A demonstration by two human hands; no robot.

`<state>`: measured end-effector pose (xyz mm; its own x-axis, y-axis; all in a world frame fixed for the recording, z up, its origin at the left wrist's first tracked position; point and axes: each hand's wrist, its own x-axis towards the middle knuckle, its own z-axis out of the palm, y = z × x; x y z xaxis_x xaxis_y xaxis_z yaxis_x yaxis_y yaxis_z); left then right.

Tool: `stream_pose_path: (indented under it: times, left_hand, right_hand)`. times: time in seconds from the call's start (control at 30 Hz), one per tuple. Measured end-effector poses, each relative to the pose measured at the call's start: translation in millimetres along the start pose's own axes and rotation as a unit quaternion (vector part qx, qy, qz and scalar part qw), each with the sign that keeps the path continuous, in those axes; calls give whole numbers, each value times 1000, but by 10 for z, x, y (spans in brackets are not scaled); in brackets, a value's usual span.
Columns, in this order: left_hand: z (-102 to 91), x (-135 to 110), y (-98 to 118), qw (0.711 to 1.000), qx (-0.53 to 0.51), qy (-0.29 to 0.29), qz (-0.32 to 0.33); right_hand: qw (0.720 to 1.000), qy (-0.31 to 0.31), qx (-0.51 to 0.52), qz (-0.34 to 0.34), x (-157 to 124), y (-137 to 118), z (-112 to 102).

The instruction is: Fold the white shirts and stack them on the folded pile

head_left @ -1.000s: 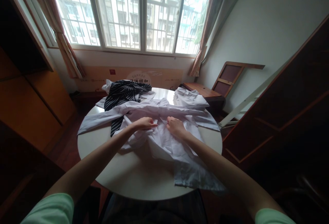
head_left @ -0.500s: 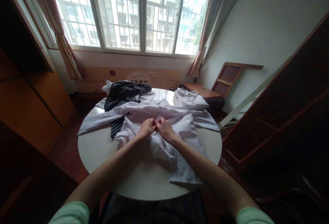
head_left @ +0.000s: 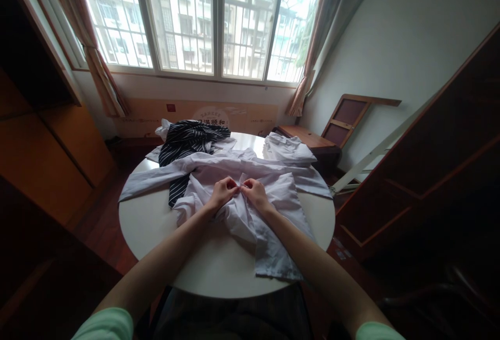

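A white long-sleeved shirt (head_left: 279, 194) lies spread on a round white table (head_left: 207, 272), its sleeves stretched out to the left and right. Over the middle of it, my left hand (head_left: 224, 192) pinches the shirt's front edge between thumb and fingers. My right hand (head_left: 253, 193) pinches the cloth just beside it, the fingertips of both hands almost touching. Whether a button sits between the fingers is too small to make out. Below the hands the cloth is bunched, and one lower panel hangs toward the table's near edge.
Behind the shirt, a black garment with white stripes (head_left: 187, 139) lies heaped at the left. A folded white garment pile (head_left: 289, 148) rests at the back right. Beyond are a low wooden table (head_left: 307, 137), a window and a dark wooden panel (head_left: 422, 173) on the right.
Both hands stay at the same spot on the shirt, their fingertips shifting slightly around the pinched cloth. The lower right panel has moved slightly to the left.
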<state>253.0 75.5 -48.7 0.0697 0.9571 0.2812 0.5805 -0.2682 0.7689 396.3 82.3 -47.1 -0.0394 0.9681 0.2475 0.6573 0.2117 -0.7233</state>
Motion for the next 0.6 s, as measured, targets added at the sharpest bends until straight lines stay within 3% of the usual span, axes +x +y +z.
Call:
stream_pose_path:
  times: [0.27, 0.6]
  left_hand:
    - [-10, -6, 44, 1000, 11, -20, 18]
    - [5, -1, 41, 999, 20, -22, 26]
  right_hand:
    - [997, -38, 61, -23, -8, 1, -4]
    - [998, -64, -11, -21, 41, 24, -30]
